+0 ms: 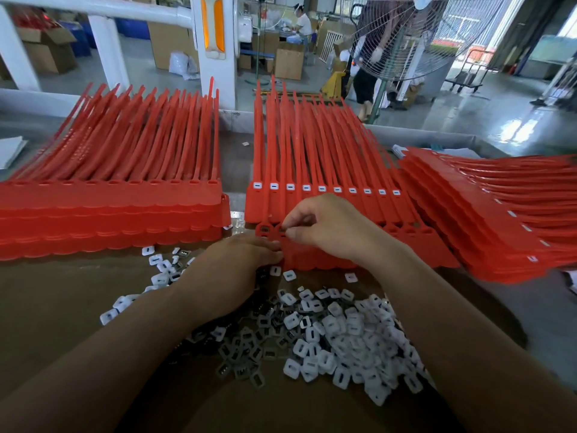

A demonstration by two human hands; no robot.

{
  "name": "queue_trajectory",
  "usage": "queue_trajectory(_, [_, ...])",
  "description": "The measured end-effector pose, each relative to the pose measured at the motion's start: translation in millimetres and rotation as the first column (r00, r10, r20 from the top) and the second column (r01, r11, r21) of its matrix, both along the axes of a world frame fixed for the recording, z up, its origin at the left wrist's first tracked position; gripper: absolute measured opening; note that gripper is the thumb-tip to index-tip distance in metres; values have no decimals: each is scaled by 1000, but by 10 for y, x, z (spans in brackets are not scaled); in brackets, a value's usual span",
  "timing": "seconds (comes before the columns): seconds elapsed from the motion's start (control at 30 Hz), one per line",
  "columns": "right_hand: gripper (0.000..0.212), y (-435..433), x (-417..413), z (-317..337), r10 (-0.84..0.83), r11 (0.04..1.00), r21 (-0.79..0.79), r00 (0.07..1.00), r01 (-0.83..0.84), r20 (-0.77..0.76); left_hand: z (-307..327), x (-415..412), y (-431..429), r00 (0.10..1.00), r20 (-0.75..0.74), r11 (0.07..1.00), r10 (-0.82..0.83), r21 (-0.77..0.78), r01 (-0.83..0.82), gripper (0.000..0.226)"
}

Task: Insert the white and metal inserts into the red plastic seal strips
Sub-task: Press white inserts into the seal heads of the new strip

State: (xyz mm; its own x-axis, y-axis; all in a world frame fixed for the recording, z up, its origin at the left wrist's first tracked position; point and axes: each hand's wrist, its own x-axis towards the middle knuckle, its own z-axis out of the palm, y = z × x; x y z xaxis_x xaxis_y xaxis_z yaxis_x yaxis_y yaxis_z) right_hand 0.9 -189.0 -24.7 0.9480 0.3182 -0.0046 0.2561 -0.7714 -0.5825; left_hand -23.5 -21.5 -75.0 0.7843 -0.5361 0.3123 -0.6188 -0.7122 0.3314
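The front strip (312,260) lay across the centre of the frame, on the near edge of the middle stack (312,164) of red seal strips, whose top row already showed white inserts in its heads. The right hand (324,228) reached over it, its grip pressed together, thumb to forefinger, on the second empty socket (282,229) from the left; anything between the tips was too small to make out. The left hand (237,270) met the strip's left end with its back to the camera and its fingertips hidden, so I could not tell whether its grip held the strip or only touched it. Just below the hands, the loose white inserts (359,332) spread toward the lower right, with the darker metal inserts (246,348) mixed in at lower centre; both forearms covered parts of the heap. Bare brown bench (56,307) stayed open at lower left. A narrow gap ran between the left stack (109,198) and the middle one, while the right stack (499,220) overlapped the middle stack's right side, blurred and cut off by the frame's right edge. Beyond the bench's far edge, a white post (212,42) and a caged fan (402,35) stood at the top of the frame
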Motion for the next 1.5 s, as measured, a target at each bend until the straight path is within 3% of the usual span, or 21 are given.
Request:
queue_trajectory(0.27, [17, 85, -373, -2, 326, 944, -24, 939, -330, -111, 64, -20, 13, 998, -42, 999, -49, 0, 49, 36])
queue_trajectory(0.47, [30, 159, -439, -105, 425, 890, -157, 903, -428, -54, 80, -23, 7, 996, -68, 998, -57, -28, 55, 33])
queue_trajectory(0.63, [23, 181, -458, -137, 395, 903, -165, 918, -396, -38, 20, -1, 12, 998, -46, 999, -42, -33, 40, 46])
queue_trajectory(0.87, [12, 194, -487, -105, 379, 911, -141, 922, -387, -81, 31, -5, 25, 997, -50, 999, -52, -4, 51, 41])
queue_trajectory(1.03, [8, 208, -495, -96, 350, 930, -103, 936, -353, -49, 61, -13, 34, 999, -25, 999, -40, 19, 40, 25])
queue_trajectory(1.13, [6, 182, -495, -73, 296, 955, 12, 955, -295, -18, 120, -63, 24, 994, 14, 993, -105, 53, 104, 11])
queue_trajectory(1.4, [14, 81, -400, -62, 151, 976, 151, 987, -157, 53, 58, -20, 19, 999, -8, 999, -38, 38, 39, 51])
queue_trajectory(1.5, [18, 36, -382, -71, 105, 976, 184, 992, -116, 68, 48, -22, 15, 1000, -13, 999, -28, 42, 29, 56])
